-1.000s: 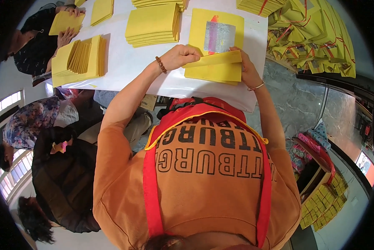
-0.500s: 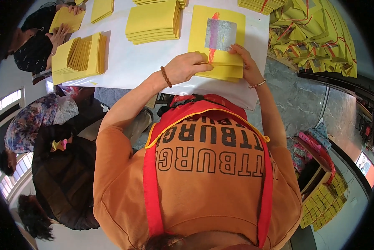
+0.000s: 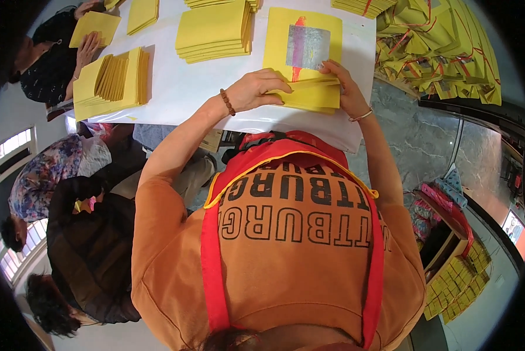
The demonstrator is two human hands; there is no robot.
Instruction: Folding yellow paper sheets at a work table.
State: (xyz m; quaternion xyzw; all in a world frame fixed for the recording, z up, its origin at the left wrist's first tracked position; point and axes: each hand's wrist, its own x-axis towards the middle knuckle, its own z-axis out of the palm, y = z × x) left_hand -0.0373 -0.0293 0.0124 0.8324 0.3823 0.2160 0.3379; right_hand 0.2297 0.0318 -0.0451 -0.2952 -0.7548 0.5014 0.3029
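Three co-workers sit or stand off to your left: one in a floral top (image 3: 40,175), one in a black jacket (image 3: 90,251), one at the table with both hands at a small yellow paper stack (image 3: 97,28). Near that one, by the table's near edge, is a fanned stack of folded yellow paper (image 3: 111,85); a thinner yellow stack (image 3: 142,14) lies farther back. White-covered table (image 3: 171,88) is under all of it. Next over, a thick yellow stack (image 3: 212,29), layers slightly stepped.

Your left hand (image 3: 253,90), brown bead bracelet (image 3: 227,102) on the wrist, is at the left end of the folded strip; fingers bent, thumb a little apart from the index. Can't tell if you've got the paper pinched.

Yellow sheet (image 3: 275,47) is flat on the table in front of you, silver panel (image 3: 318,47) plus red-purple stripe (image 3: 298,48) on it, folded strip (image 3: 318,86) across its near part.

Your right hand (image 3: 350,93) is at the sheet's right edge, fingers half curled, tips over the paper; grip can't be told.

Farther right, a heap of yellow paper pieces (image 3: 438,58) with red ties.
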